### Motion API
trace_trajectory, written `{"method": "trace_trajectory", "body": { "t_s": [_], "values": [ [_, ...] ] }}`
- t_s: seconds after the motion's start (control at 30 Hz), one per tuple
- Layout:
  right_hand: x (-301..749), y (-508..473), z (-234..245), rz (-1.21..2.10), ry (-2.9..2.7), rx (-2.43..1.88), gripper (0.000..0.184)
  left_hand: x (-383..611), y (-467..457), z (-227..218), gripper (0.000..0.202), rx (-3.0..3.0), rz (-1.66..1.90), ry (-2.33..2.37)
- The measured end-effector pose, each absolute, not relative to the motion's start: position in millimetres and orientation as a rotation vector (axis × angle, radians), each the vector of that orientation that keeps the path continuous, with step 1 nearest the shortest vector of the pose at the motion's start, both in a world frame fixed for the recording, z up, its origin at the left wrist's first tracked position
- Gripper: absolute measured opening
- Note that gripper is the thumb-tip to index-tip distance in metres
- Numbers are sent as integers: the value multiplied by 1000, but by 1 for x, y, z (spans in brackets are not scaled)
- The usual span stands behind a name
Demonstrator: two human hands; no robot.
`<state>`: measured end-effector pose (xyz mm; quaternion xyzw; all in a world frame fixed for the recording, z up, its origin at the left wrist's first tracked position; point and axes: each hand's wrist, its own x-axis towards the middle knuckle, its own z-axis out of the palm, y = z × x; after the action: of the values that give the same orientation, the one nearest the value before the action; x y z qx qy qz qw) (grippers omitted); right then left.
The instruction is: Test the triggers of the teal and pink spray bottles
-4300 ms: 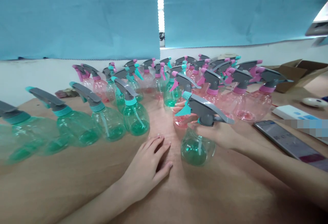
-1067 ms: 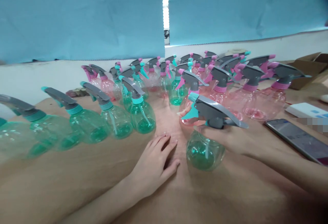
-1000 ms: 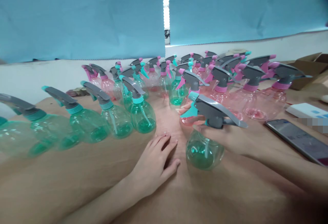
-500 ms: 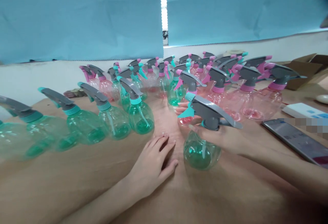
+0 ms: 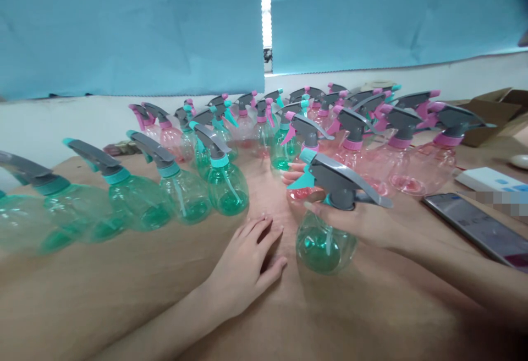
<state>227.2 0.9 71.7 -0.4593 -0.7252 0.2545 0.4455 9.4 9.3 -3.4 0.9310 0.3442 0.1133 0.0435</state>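
A clear green spray bottle (image 5: 322,248) with a grey and turquoise trigger head stands near the middle of the table. My right hand (image 5: 369,223) is closed around its neck, thumb in front, with other fingertips showing behind the trigger. My left hand (image 5: 243,264) lies on the wooden tabletop left of that bottle, fingers spread and holding nothing. Beyond its fingertips stands another green spray bottle (image 5: 228,187), at the end of a row of green ones. Behind my right hand are pink spray bottles (image 5: 408,176) with grey and pink heads.
More pink and green spray bottles (image 5: 262,130) crowd the back of the table (image 5: 177,295). A phone (image 5: 474,226) lies at the right, beside a small white box (image 5: 490,176). Farther back is an open cardboard box (image 5: 490,113). Blue blinds (image 5: 132,31) hang behind.
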Motion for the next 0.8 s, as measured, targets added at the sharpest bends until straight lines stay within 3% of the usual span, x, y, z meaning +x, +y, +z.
{"method": "trace_trajectory", "body": {
  "t_s": [0.8],
  "values": [
    [228, 0, 71, 751, -1740, -1111, 37, 10, 9, -4, 45, 2825, 365, 1039]
  ]
}}
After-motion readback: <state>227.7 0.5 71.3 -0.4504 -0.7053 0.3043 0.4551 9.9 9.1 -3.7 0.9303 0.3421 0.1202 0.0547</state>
